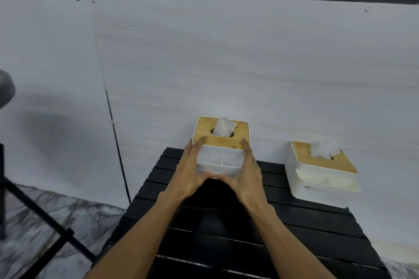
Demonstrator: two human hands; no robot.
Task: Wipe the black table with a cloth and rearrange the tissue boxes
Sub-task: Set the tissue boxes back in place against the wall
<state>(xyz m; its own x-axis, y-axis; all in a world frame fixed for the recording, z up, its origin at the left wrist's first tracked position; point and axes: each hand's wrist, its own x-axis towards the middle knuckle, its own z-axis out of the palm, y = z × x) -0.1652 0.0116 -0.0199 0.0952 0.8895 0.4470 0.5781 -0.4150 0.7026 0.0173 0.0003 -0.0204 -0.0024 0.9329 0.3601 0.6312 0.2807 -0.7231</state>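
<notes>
A white tissue box with a wooden lid (221, 142) stands at the far left corner of the black slatted table (244, 229); a tissue pokes out of its slot. My left hand (192, 172) grips its left side and my right hand (244, 174) its right side, thumbs meeting at its front bottom edge. A second white tissue box with a wooden lid (322, 174) stands at the table's far right, apart from both hands. No cloth is in view.
A white wall (226, 63) rises right behind the table. A black stand with slanted legs (45, 217) and a dark round shape (5, 90) are at the left, over a marbled floor (56, 222).
</notes>
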